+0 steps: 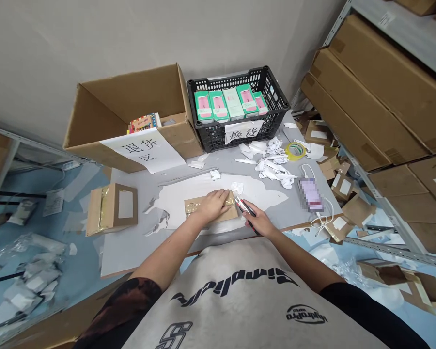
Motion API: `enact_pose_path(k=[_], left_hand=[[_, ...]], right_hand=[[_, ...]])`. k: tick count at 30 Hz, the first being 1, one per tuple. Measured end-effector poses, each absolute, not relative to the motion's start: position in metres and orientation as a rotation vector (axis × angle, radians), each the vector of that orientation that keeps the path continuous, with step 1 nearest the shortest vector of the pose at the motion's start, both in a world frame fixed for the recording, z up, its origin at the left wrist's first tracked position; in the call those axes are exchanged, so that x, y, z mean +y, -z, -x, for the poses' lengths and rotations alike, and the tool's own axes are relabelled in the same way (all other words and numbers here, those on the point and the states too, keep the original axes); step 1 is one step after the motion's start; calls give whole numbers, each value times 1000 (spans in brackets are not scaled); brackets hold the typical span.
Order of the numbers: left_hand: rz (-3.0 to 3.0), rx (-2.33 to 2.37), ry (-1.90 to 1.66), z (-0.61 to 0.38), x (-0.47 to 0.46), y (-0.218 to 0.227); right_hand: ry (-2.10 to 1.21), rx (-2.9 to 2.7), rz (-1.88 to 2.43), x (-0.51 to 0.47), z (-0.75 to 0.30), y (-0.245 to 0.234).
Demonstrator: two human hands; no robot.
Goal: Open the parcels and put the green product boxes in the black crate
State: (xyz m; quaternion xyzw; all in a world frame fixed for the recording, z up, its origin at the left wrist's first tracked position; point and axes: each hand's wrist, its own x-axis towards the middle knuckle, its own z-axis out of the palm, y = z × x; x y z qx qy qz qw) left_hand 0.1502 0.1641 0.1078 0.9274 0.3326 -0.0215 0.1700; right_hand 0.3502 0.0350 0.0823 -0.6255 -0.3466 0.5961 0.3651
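Observation:
A flat brown cardboard parcel (196, 207) sealed with shiny tape lies on the grey table (131, 242) right in front of me. My left hand (213, 203) lies flat on top of it, fingers stretched and pressing it down. My right hand (258, 221) is closed round a red and black utility knife (245, 207), whose tip touches the parcel's right end.
A black crate (272, 99) of green boxes stands at the back. An open carton (105, 121) with a paper sign stands to its left. Crumpled white paper (272, 162), a tape roll (295, 150) and a phone (310, 194) on a cable lie right. A small windowed box (112, 208) sits left.

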Motion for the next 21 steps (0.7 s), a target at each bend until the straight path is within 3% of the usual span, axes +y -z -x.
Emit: enact_pose_path(k=[21], left_hand=[[-2539,1003,89,-155,164,-106]], right_hand=[[-1721,-905,1583,41,-370,-101]])
